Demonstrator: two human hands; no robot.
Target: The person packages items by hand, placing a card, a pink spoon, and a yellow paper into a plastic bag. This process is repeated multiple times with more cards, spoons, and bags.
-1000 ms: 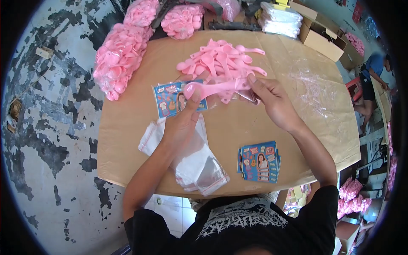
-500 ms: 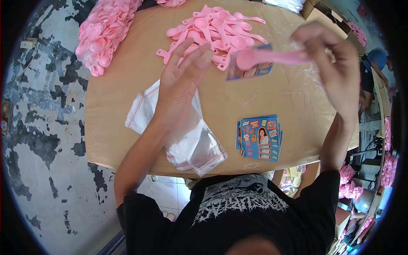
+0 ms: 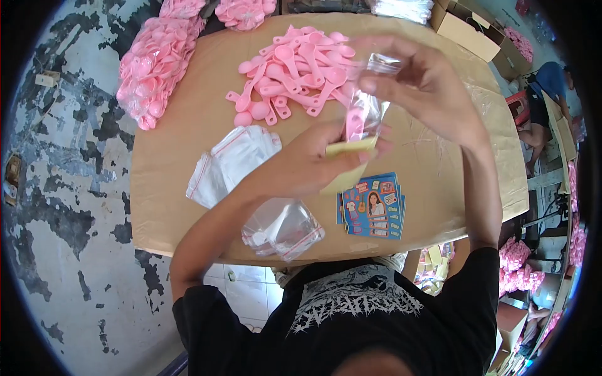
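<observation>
My left hand (image 3: 332,153) grips a card (image 3: 348,148), its yellowish side showing, together with the lower end of a clear plastic bag (image 3: 371,103). A pink spoon (image 3: 355,123) shows inside or behind the clear film; which one is hard to tell. The bag's upper end is pinched by my right hand (image 3: 426,88). Beyond both hands lies a heap of pink spoons (image 3: 295,69). Flat clear bags (image 3: 248,156) are spread partly beneath my left forearm. A stack of blue printed cards (image 3: 374,207) lies near the front edge.
Bagged pink spoons (image 3: 157,62) sit at the table's (image 3: 163,213) back left, with another bag (image 3: 244,12) beside them. An open cardboard box (image 3: 467,28) stands at the back right. Another person (image 3: 545,100) is at the far right.
My hands have come together over the middle of the table. The spoon has moved left from the right, and a clear bag and the card are now between my hands.
</observation>
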